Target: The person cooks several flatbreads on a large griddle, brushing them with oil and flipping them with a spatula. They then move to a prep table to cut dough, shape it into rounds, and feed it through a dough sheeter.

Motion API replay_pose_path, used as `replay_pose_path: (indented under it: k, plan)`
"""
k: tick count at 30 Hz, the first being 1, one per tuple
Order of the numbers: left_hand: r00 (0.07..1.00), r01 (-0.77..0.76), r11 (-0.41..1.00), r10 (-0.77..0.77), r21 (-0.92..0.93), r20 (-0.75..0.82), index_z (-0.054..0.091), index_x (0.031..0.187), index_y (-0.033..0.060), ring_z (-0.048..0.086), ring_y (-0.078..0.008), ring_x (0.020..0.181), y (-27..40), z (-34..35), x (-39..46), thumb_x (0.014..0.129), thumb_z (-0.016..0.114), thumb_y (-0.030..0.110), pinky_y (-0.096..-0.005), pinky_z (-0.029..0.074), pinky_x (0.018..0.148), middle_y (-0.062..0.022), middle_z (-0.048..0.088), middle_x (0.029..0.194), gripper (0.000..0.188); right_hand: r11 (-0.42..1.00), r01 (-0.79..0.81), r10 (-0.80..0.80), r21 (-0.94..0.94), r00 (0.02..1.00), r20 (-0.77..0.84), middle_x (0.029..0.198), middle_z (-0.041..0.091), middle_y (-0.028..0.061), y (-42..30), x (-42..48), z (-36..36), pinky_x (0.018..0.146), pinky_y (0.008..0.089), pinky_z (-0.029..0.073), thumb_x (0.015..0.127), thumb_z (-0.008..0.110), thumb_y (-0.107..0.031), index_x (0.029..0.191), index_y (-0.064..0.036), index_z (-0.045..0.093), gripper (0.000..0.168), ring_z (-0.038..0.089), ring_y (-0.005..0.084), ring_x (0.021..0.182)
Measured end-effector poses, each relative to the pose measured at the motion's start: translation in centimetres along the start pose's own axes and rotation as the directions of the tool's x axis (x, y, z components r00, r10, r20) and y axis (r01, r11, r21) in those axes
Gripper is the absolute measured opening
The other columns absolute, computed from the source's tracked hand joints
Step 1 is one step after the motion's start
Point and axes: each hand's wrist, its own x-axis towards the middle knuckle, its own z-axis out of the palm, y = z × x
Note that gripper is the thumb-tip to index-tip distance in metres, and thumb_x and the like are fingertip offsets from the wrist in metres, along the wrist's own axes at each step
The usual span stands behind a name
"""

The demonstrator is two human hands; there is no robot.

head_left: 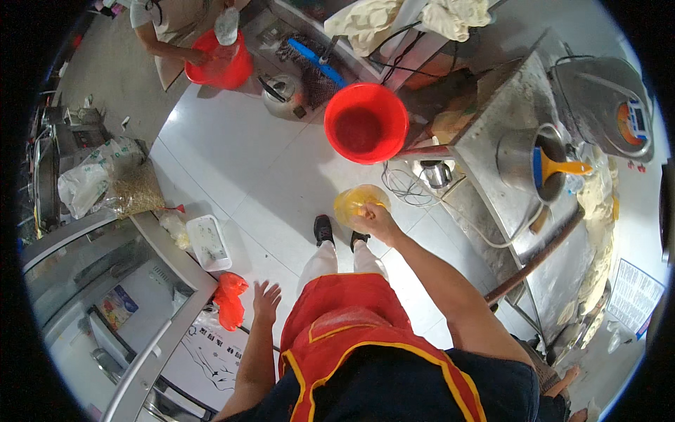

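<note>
My right hand [373, 217] grips the top of a clear plastic jug or bottle of yellow liquid [349, 207], held over the tiled floor just beyond my feet. My left hand [267, 299] hangs beside my red apron [343, 303] with its fingers spread and nothing in it. A red plastic bucket [396, 121] stands ahead of my right hand; its inside looks dark, and I cannot tell what it holds. Near my left hand lies a red plastic bag [231, 306].
A person [174, 45] at the upper left reaches into another red bucket [240, 68]. An electric kettle [285, 100] stands nearby. At right is a metal worktable [493, 163] with a pot [514, 158]; at left, a glass-fronted cabinet [153, 343] and a white tub [211, 258].
</note>
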Motion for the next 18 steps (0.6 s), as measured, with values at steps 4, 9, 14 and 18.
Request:
replay_pose_path:
  k: [4,9,14,18]
  plan:
    - [0.989,0.050,0.998,-0.053,-0.028,-0.138,0.037,0.145,0.0109,0.048,-0.0320,0.129,-4.4,-3.2,-1.2,0.096,0.035,0.066,-0.0440,0.035,0.109,-0.0186,0.049,0.140,0.073,0.961,-0.038,0.046,-0.273,0.999,0.021,0.084,0.067,0.0126,8.1,7.9,-1.9,0.073,0.0355,0.051,0.077,0.073,-0.047,0.095,-0.002,0.065,0.050,0.065,0.0239,0.081]
    - [0.983,0.125,0.992,-0.125,-0.004,-0.136,0.036,0.145,0.0067,0.052,-0.0312,0.124,-7.5,-1.0,-1.6,0.096,0.035,0.066,-0.0417,0.040,0.105,-0.0187,0.051,0.137,0.077,0.804,-0.054,0.099,-0.593,0.994,0.044,0.098,0.068,0.0175,14.7,14.1,-3.6,0.081,0.0414,0.051,0.072,0.073,-0.053,0.098,-0.002,0.067,0.057,0.066,0.0315,0.094]
    - [0.992,0.104,0.994,-0.105,-0.014,-0.068,0.038,0.144,0.0060,0.049,-0.0321,0.126,-7.1,2.1,-0.7,0.098,0.034,0.064,-0.0441,0.037,0.107,-0.0200,0.050,0.137,0.074,0.760,-0.034,0.092,-0.650,0.994,0.056,0.104,0.065,0.0189,16.4,16.1,-4.9,0.087,0.0424,0.050,0.074,0.071,-0.049,0.105,-0.003,0.065,0.056,0.061,0.0349,0.102]
    - [0.996,0.084,0.996,-0.084,0.020,-0.027,0.038,0.144,0.0046,0.049,-0.0321,0.127,-5.9,3.6,0.1,0.099,0.032,0.062,-0.0448,0.036,0.108,-0.0208,0.050,0.137,0.073,0.773,0.039,-0.032,-0.634,0.999,0.023,0.117,0.061,0.0215,18.4,15.3,-4.9,0.093,0.0418,0.047,0.074,0.073,-0.047,0.109,-0.002,0.063,0.058,0.059,0.0344,0.110]
